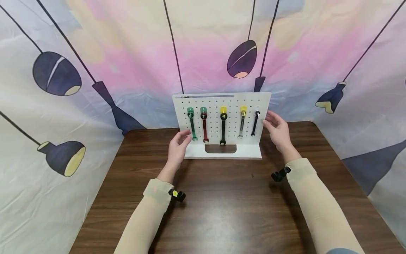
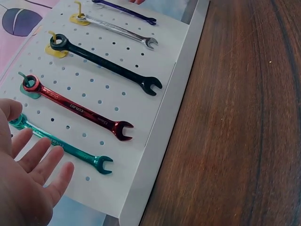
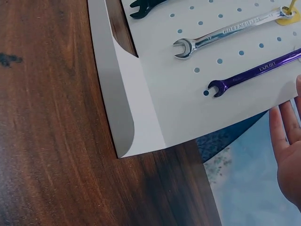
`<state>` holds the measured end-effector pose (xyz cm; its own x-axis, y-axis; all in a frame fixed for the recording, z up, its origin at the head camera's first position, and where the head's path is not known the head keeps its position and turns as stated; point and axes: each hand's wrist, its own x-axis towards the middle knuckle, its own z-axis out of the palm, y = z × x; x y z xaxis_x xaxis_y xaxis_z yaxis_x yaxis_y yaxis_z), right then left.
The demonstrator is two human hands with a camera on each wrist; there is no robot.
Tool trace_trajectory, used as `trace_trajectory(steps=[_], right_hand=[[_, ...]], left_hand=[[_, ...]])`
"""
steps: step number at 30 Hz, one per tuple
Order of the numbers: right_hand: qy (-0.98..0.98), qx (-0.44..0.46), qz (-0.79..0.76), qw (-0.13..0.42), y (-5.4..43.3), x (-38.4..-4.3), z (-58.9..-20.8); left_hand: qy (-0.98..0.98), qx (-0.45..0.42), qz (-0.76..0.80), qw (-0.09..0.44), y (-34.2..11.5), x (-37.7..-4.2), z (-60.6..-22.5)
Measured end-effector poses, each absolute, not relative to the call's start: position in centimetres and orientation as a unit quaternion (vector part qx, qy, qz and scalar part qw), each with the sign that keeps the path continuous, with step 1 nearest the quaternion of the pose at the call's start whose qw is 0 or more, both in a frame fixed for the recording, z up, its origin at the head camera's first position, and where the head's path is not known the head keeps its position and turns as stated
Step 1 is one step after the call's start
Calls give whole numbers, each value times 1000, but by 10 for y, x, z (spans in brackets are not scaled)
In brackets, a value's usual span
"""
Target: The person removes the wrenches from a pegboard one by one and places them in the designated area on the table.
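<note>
A white pegboard [image 1: 215, 132] stands upright on the table, with several combination wrenches hanging on it. From left to right these are a green wrench [image 1: 192, 125], a red wrench [image 2: 77, 108], a black wrench [image 2: 103, 62], a silver wrench [image 3: 235, 32] and a dark purple wrench [image 3: 258, 73]. My left hand [image 1: 178, 146] is at the board's left edge beside the green wrench, fingers loosely spread and holding nothing. At the right edge, near the purple wrench, is my right hand [image 1: 279, 132], its fingers extended; whether they touch the board is unclear.
Green and yellow hooks carry the wrenches; a yellow hook [image 1: 223, 110] holds the black one. The board's base has a cut-out slot over the brown wooden table [image 1: 219, 201]. Behind hangs a cloth backdrop [image 1: 136, 53] with printed lamps.
</note>
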<state>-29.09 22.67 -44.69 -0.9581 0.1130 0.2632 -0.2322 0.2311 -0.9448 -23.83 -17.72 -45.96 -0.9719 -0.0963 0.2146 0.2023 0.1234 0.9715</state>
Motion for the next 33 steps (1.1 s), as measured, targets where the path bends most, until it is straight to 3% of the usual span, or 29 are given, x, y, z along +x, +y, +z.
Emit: trace_trajectory(steps=[15,33], right_hand=[[-776,4,618,125,223,-305,-454],[-759,1,635,142,220,-309,-458]], left_hand=[[-729,-18,-671,134,-176,-242,-470],[-702,-39,-678,214,-173,-262,-467]])
